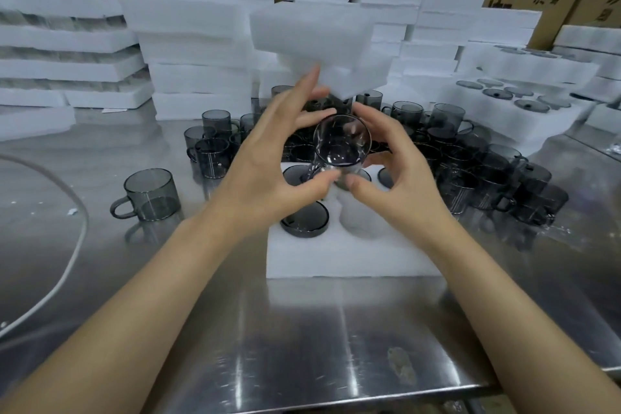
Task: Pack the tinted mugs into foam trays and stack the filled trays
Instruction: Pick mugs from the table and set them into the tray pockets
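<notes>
While a white cable (72, 255) curves along the left edge of the steel table (302, 346), a lone mug (149, 195) sits upright left of centre, handle pointing left. Now the left hand (268, 165): thumb under, fingers curled over the top of the held mug (342, 141), index finger stretched upward. The mug hangs at mid-frame, tipped so its open mouth faces the camera, pinched between both hands. The right hand (400, 175) wraps it from the other side, thumb low, fingers curled behind the glass. Directly below lies the foam tray (336, 259); dark round mug ends fill some pockets, but the hands hide its far row. Above, a blurred foam block (312, 33) sits by the raised index finger, contact unclear. Right of the hands, loose mugs (477, 165) crowd together, too overlapped to count. Far right, a filled tray (517, 101) runs off frame.
</notes>
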Available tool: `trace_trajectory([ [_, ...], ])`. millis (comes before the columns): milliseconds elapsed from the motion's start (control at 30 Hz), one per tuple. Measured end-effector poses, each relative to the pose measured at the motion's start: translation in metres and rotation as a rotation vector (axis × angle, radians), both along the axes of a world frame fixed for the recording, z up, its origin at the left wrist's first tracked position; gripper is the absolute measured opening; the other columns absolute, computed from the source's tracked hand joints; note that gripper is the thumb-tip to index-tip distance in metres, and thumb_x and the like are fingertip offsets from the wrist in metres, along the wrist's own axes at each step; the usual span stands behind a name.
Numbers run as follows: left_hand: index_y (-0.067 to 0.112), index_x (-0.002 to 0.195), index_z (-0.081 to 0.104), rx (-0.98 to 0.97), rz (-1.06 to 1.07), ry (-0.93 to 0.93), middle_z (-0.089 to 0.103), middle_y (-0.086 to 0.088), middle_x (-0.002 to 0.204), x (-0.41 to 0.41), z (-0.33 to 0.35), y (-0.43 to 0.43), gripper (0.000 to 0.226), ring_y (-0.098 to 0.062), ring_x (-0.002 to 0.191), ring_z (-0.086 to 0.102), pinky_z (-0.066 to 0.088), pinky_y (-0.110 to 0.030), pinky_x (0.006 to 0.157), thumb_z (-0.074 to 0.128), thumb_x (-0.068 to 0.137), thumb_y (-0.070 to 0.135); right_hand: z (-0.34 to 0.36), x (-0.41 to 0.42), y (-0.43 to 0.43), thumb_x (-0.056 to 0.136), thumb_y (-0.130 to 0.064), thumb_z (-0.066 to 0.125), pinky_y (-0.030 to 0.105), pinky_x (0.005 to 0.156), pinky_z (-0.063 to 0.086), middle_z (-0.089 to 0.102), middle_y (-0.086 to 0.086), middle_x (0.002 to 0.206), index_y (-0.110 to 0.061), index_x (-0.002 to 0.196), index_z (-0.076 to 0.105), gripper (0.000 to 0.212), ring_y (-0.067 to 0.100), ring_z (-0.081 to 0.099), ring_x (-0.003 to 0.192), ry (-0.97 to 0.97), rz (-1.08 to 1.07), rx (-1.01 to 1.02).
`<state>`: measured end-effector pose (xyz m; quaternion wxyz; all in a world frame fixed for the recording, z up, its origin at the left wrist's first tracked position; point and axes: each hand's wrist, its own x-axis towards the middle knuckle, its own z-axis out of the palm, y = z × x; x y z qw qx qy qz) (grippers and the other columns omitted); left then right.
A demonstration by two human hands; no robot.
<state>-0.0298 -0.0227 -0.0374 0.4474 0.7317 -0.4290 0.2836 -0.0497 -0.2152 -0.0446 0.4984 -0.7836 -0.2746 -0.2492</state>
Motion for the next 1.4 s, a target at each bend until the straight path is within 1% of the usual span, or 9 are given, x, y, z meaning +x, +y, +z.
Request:
trace_trajectory([
  [300,0.007,0.102,0.071,-0.039,0.148,0.102,0.068,0.002,0.096,0.002,0.003,0.0,0.02,-0.006,0.088,0.063,0.048,-0.017,0.08,0.065,0.09,0.022,0.005,-0.004,-0.008,0.076,-0.006,0.068,0.038,0.094,0.049,0.057,0.012,0.128,-0.025,0.122,0.036,0.059,0.027,0.054,0.123,0.17,0.302,0.202],
  [433,0.012,0.107,0.072,0.102,0.155,0.144,0.067,0.01,0.096,0.001,0.002,-0.001,0.021,-0.001,0.091,0.061,0.044,-0.01,0.081,0.064,0.092,0.023,0.012,-0.007,-0.023,0.074,-0.021,0.073,0.038,0.093,0.05,0.057,-0.004,0.114,-0.04,0.134,0.044,0.069,0.016,0.06,0.11,0.224,0.155,-0.047],
  [500,0.017,0.109,0.072,0.183,0.149,0.241,0.066,0.015,0.1,0.005,0.003,0.004,0.023,0.005,0.094,0.059,0.041,-0.007,0.082,0.067,0.089,0.028,0.015,-0.008,-0.03,0.072,-0.03,0.079,0.023,0.092,0.046,0.053,-0.01,0.108,-0.046,0.133,0.047,0.071,0.006,0.057,0.103,0.244,0.068,-0.189],
  [633,0.035,0.092,0.073,0.333,0.114,0.424,0.061,0.019,0.089,0.013,0.004,0.02,0.029,0.007,0.078,0.053,0.036,-0.005,0.07,0.069,0.071,0.054,0.019,-0.01,-0.038,0.065,-0.039,0.082,0.023,0.093,0.044,0.051,-0.006,0.106,-0.038,0.123,0.06,0.062,0.004,0.054,0.098,0.345,0.043,-0.361],
  [767,0.039,0.084,0.073,0.469,0.027,0.607,0.059,0.023,0.079,0.017,0.007,0.033,0.034,0.001,0.066,0.048,0.038,-0.01,0.063,0.074,0.057,0.059,0.02,-0.011,-0.04,0.061,-0.033,0.083,0.017,0.092,0.043,0.052,0.003,0.109,-0.028,0.121,0.063,0.063,0.006,0.055,0.097,0.37,0.106,-0.363],
  [900,0.042,0.105,0.069,0.646,-0.029,0.681,0.054,0.035,0.081,0.017,0.01,0.039,0.044,0.007,0.076,0.049,0.038,-0.006,0.071,0.074,0.063,0.052,0.015,-0.011,-0.034,0.054,-0.038,0.087,0.028,0.094,0.046,0.053,0.002,0.111,-0.031,0.114,0.056,0.067,0.02,0.055,0.102,0.369,0.098,-0.325],
  [1100,0.047,0.11,0.065,0.682,-0.028,0.721,0.053,0.039,0.087,0.018,0.01,0.039,0.048,0.011,0.085,0.048,0.037,-0.004,0.074,0.074,0.063,0.052,0.009,-0.01,-0.029,0.051,-0.05,0.086,0.007,0.079,0.037,0.047,-0.029,0.095,-0.037,0.109,0.048,0.07,-0.001,0.048,0.088,0.324,0.044,-0.401],
  [1200,0.046,0.1,0.069,0.638,-0.016,0.755,0.059,0.032,0.084,0.018,0.01,0.041,0.042,0.007,0.077,0.052,0.044,-0.011,0.074,0.08,0.06,0.054,0.008,-0.01,-0.027,0.046,-0.06,0.084,0.005,0.075,0.036,0.051,-0.022,0.098,-0.039,0.108,0.045,0.076,-0.006,0.046,0.086,0.338,-0.02,-0.423],
  [1400,0.023,0.086,0.069,0.353,0.728,0.574,0.067,-0.001,0.087,0.034,0.007,0.067,0.018,-0.02,0.088,0.061,0.045,-0.03,0.071,0.075,0.08,0.039,0.006,-0.01,-0.03,0.054,-0.063,0.078,0.006,0.088,0.033,0.048,-0.019,0.111,-0.038,0.11,0.042,0.072,-0.007,0.045,0.104,0.386,0.03,-0.481],
])
